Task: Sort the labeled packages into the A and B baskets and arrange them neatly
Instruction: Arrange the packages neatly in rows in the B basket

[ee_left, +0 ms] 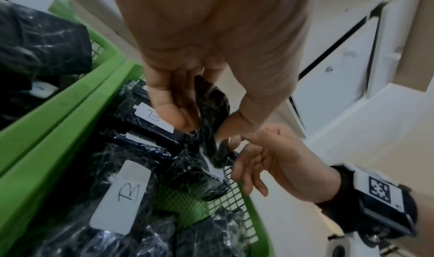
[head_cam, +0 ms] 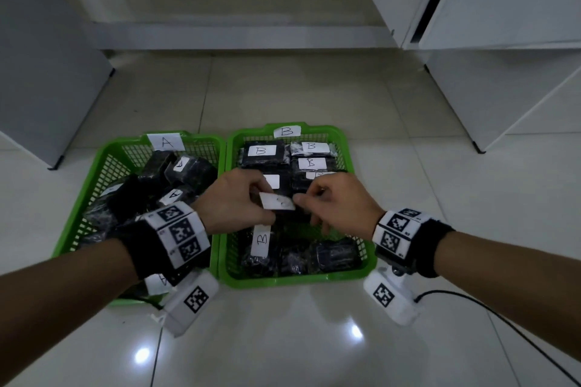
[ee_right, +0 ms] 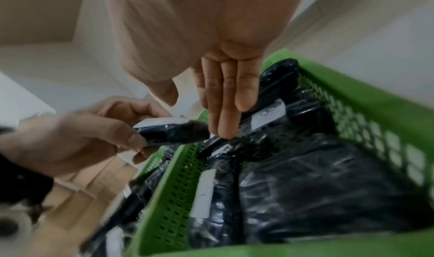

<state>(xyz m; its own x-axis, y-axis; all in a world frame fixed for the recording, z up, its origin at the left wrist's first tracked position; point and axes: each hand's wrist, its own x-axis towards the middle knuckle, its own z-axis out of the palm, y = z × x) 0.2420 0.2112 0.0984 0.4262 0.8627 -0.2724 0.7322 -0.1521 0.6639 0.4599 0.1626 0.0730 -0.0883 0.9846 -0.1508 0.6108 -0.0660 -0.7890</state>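
Basket A [head_cam: 94, 185], green plastic mesh, sits on the tiled floor [head_cam: 314, 339] at the left, touching basket B [head_cam: 345, 141] along one side. It carries a white tag marked A on its far rim. Inside, black wrapped packages [head_cam: 185, 171] lie piled at mixed angles, several tilted, with A labels showing.

The left hand [head_cam: 234, 201] reaches over the shared rims into basket B. Its thumb and fingers pinch the left end of one black package [head_cam: 278, 202], held above the basket's middle with its white label up; the letter on it cannot be read. The left wrist view shows the wrapped edge clamped between thumb and fingertips [ee_left: 169, 112].

The right hand [head_cam: 338, 203] meets the same package at its right end. Its fingers [ee_right: 225, 101] are straight and pressed together, tips touching the wrap; whether the thumb closes on it cannot be told.

Basket B holds flat packages labelled B in rows at the far end [head_cam: 261, 151], and more at the near end, one label B [head_cam: 261, 239] lying lengthwise. A black cable [head_cam: 503, 324] runs across the floor at the right.
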